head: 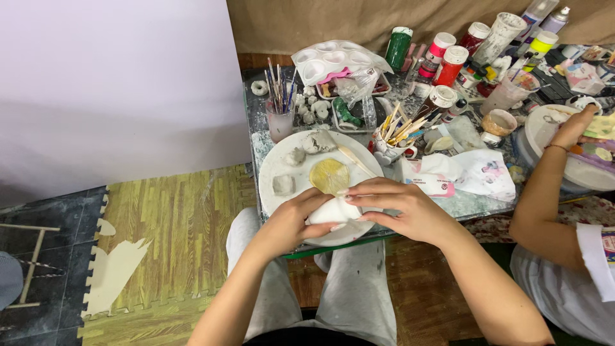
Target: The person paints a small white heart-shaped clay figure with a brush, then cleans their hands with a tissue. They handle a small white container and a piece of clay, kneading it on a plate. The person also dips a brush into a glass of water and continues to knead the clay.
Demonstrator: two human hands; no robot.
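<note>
Both hands hold a white lump of clay (334, 211) over the near edge of a round white plate (275, 165). My left hand (291, 218) cups it from the left and my right hand (397, 208) pinches it from the right. On the plate lie a flat yellow disc (329, 176), several small grey clay pieces (283, 184) and a wooden-handled tool (355, 160).
A cup of brushes (280, 106), a mug of sticks and tools (392, 138), a white palette (333, 61) and several paint bottles (451, 64) crowd the low table. Another person's arm (544, 186) reaches to a plate at right. A white board (109, 83) stands at left.
</note>
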